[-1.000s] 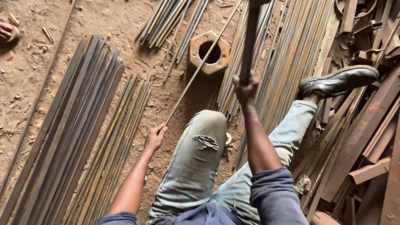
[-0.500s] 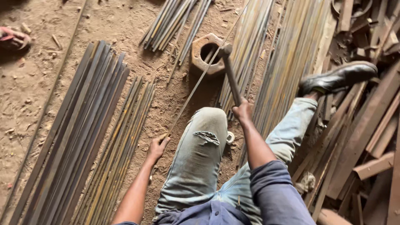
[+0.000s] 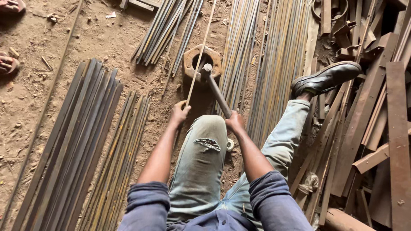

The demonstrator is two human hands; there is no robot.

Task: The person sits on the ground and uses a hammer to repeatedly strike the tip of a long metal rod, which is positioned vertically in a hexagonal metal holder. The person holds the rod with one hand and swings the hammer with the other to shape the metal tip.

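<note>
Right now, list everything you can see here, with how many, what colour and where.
Thin straight metal rod: one, tan, across the block, held by left hand.
Hexagonal rusty metal block with a hole: one, brown, on the dirt ahead.
Long-handled hammer: one, dark, head on the block.
Bundles of long steel bars: many, grey-rust, left, top and centre-right.
Rusty scrap flat bars and angles: many, brown, right.
Sandalled feet of another person: two, top left.
Black shoe: one, right.
Left hand: grips rod.
Right hand: grips hammer handle.
</note>
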